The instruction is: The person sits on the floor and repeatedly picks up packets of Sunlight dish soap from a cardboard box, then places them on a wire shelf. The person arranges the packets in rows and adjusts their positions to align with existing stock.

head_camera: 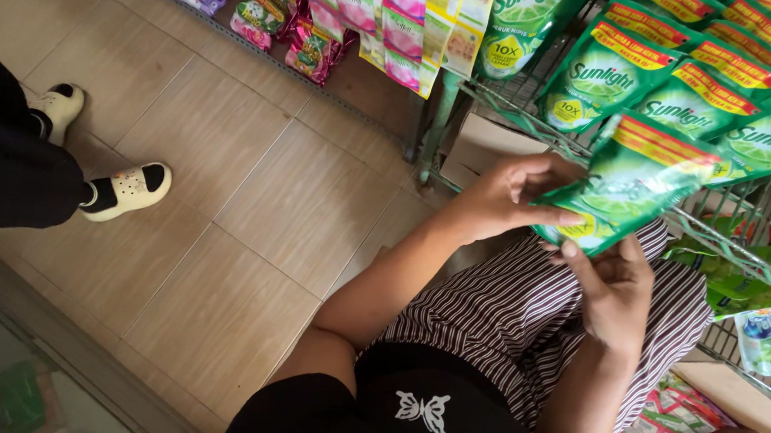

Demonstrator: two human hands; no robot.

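Observation:
I hold a green refill pouch (634,183) with a red and yellow top band in front of a wire shelf. My left hand (508,197) grips its lower left corner, thumb across the front. My right hand (612,291) touches the pouch's bottom edge from below with its fingertips. Behind it, a row of the same green pouches (689,89) leans on the wire rack (522,113). My striped trousers and black shirt fill the lower middle.
Another person's legs in black trousers and cream sandals (126,189) stand on the tan tiled floor at the left. Strips of pink and yellow sachets (392,15) hang at the top. More packets (674,418) lie low at the right, under the rack.

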